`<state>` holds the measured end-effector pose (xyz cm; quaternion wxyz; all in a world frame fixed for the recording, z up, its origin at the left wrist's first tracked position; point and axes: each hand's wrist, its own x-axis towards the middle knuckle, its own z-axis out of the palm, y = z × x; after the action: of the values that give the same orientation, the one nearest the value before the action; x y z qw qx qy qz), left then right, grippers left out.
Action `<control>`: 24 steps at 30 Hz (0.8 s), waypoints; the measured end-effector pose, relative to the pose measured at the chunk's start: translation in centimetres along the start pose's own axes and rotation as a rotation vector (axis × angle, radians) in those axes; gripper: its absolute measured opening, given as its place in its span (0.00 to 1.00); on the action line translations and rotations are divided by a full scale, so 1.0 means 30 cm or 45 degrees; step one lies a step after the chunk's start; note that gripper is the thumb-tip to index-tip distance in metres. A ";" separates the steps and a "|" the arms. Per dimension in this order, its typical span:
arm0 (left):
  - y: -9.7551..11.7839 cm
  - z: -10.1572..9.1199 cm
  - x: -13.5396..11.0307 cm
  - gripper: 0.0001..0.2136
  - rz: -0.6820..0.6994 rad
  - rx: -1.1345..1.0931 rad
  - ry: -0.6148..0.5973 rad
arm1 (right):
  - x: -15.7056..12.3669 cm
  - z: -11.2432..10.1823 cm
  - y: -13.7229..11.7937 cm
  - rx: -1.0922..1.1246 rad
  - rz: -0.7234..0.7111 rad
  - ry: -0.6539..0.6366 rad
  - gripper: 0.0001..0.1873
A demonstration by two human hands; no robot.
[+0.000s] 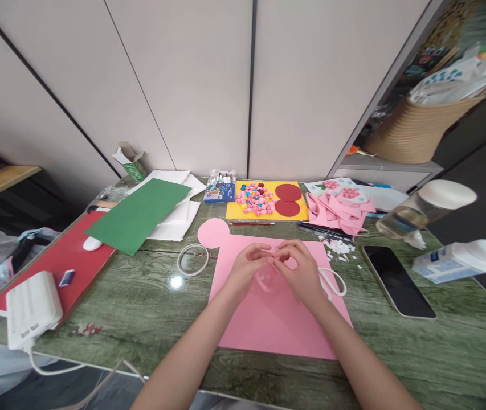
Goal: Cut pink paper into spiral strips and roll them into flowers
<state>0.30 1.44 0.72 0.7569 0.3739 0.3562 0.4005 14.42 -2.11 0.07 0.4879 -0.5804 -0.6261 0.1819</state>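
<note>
My left hand (248, 266) and my right hand (301, 271) meet over a large pink paper sheet (277, 324) on the green table. Both pinch a thin pink paper strip (265, 280) that curls in a loop below the fingers. Fingers of both hands are closed on it. A pink paper circle (213, 233) lies at the sheet's upper left corner. White-handled scissors (333, 282) lie just right of my right hand, partly hidden by it.
A tape ring (192, 259), green paper (140, 213), red sheet (57, 265), white power bank (33, 307). Yellow sheet (268, 200) with small paper rolls and red circles, marker box (220, 188), pink scraps (339, 208). Phone (397, 280), jar (428, 208), white bottle (460, 261) at right.
</note>
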 end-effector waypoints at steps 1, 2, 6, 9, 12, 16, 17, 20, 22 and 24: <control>-0.001 0.000 0.000 0.14 -0.003 0.003 -0.009 | 0.001 0.000 -0.001 0.002 0.002 -0.004 0.04; -0.002 0.001 0.000 0.14 -0.006 0.006 -0.021 | 0.002 0.000 -0.002 0.004 0.003 -0.010 0.05; -0.007 0.003 0.002 0.13 -0.012 0.019 -0.057 | 0.004 0.001 -0.009 0.006 -0.003 -0.038 0.07; -0.007 0.004 0.003 0.13 -0.016 0.025 -0.058 | 0.003 0.001 -0.012 0.004 -0.008 -0.060 0.09; -0.002 0.006 0.001 0.15 -0.036 0.027 -0.043 | 0.002 0.002 -0.014 0.000 -0.007 -0.070 0.09; -0.001 0.003 0.002 0.17 -0.045 0.010 0.029 | 0.000 0.000 -0.015 0.000 -0.011 -0.073 0.07; -0.002 0.002 0.004 0.18 -0.043 0.003 0.046 | -0.001 0.000 -0.014 0.001 -0.013 -0.073 0.06; -0.005 -0.002 0.009 0.20 -0.045 -0.012 0.077 | -0.004 0.000 -0.010 0.008 -0.025 -0.079 0.05; -0.005 -0.003 0.010 0.20 -0.050 -0.017 0.082 | -0.007 0.004 -0.005 0.018 -0.044 -0.096 0.06; -0.003 -0.002 0.009 0.21 -0.047 -0.019 0.082 | -0.008 0.010 0.002 0.029 -0.066 -0.121 0.09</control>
<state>0.40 1.65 0.55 0.7551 0.3484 0.3843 0.4009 14.18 -2.20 -0.22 0.4687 -0.5493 -0.6612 0.2036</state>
